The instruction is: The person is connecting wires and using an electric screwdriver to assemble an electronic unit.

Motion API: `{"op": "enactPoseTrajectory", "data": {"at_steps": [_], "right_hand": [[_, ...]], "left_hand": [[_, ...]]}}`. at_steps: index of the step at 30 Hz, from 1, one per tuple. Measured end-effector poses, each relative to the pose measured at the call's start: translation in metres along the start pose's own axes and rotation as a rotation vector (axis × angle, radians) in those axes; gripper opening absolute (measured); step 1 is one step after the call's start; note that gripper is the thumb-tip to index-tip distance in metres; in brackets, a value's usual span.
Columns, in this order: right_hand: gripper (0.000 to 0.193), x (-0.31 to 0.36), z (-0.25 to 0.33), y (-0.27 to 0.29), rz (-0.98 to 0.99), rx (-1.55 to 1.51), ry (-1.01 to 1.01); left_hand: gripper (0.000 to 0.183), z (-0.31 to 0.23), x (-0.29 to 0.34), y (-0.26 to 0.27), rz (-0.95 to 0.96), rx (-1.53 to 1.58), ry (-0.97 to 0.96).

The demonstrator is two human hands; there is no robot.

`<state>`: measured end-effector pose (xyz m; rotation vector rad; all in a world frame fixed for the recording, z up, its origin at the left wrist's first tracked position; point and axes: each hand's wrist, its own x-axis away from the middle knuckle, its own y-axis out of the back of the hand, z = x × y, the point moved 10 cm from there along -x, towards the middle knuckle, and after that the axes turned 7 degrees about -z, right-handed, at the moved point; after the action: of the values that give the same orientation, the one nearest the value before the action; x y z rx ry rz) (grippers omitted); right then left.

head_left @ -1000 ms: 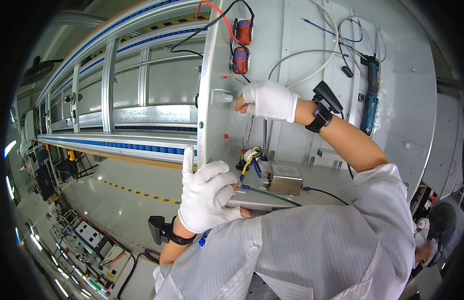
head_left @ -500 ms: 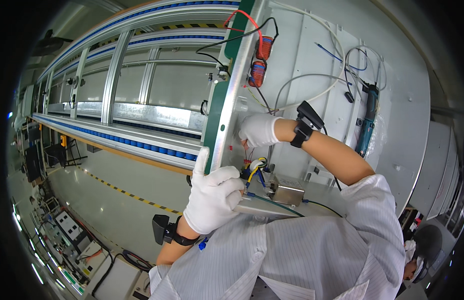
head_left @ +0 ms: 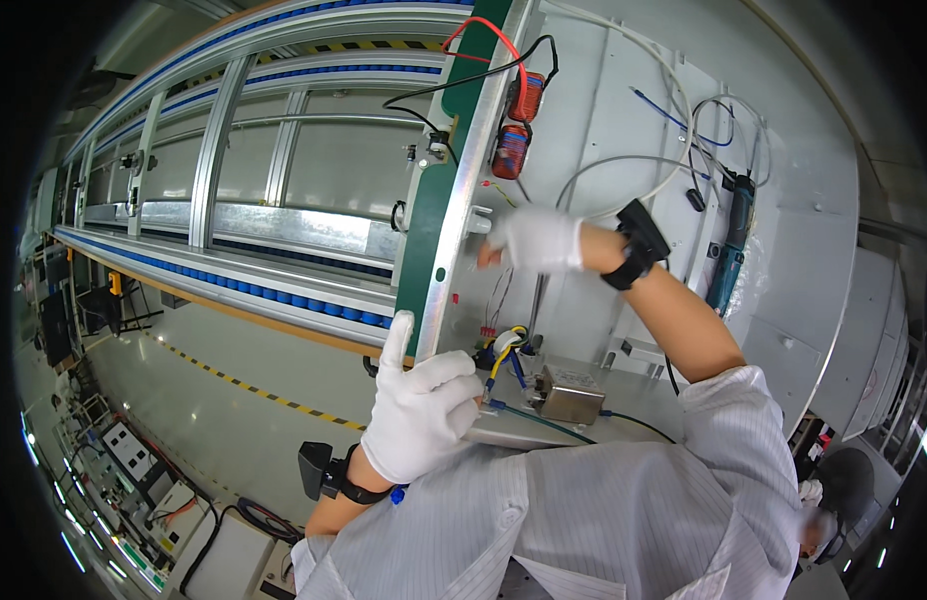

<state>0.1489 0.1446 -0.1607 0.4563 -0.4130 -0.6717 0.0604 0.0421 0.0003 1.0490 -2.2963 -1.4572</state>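
My left hand [head_left: 421, 408], in a white glove, lies at the near left corner of an open grey metal enclosure [head_left: 624, 120]. One finger points away along the rim; the others curl over the edge, tips partly hidden. Over the enclosure's left side, my right hand [head_left: 532, 240] is smeared by motion, bare fingertips showing. Whether it holds anything cannot be made out. Close by are a small pale fitting [head_left: 479, 219] on the side wall and thin wires with red connectors [head_left: 489, 331]. Nearer me sit a ring-shaped core wound with yellow and blue wires [head_left: 506, 345] and a silver metal box [head_left: 571, 393].
Two copper-wound coils [head_left: 511, 150] sit at the far left of the enclosure, with red and black leads. A teal power tool [head_left: 732, 240] lies on its right side among loose cables. Leftward runs a roller conveyor [head_left: 224, 275] with blue rollers.
My right hand has lifted off the left side wall and shifted a little right, uncovering the pale fitting and thin wires. My left hand keeps its place at the corner.
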Motion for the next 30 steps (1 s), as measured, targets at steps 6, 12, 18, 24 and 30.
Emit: {"op": "enactPoseTrajectory", "data": {"at_steps": [6,12,18,24,30], "right_hand": [[0.018,0.049,-0.019,0.119,-0.478,-0.017,-0.374],[0.017,0.039,0.006,0.095,-0.739,0.418,-0.132],[0.023,0.016,-0.015,0.057,-0.615,0.453,-0.477],[0.018,0.059,0.039,0.086,-0.851,0.15,0.06],[0.025,0.062,0.058,0.068,-0.524,-0.55,-0.064]], "left_hand": [[0.001,0.001,0.0,0.002,-0.007,0.007,0.024],[0.002,-0.003,-0.001,0.003,-0.019,0.019,-0.007],[0.003,0.002,0.0,0.002,-0.038,0.038,0.052],[0.003,-0.009,-0.004,0.008,-0.059,0.006,-0.043],[0.003,-0.01,-0.003,0.012,-0.081,0.006,-0.054]]}}
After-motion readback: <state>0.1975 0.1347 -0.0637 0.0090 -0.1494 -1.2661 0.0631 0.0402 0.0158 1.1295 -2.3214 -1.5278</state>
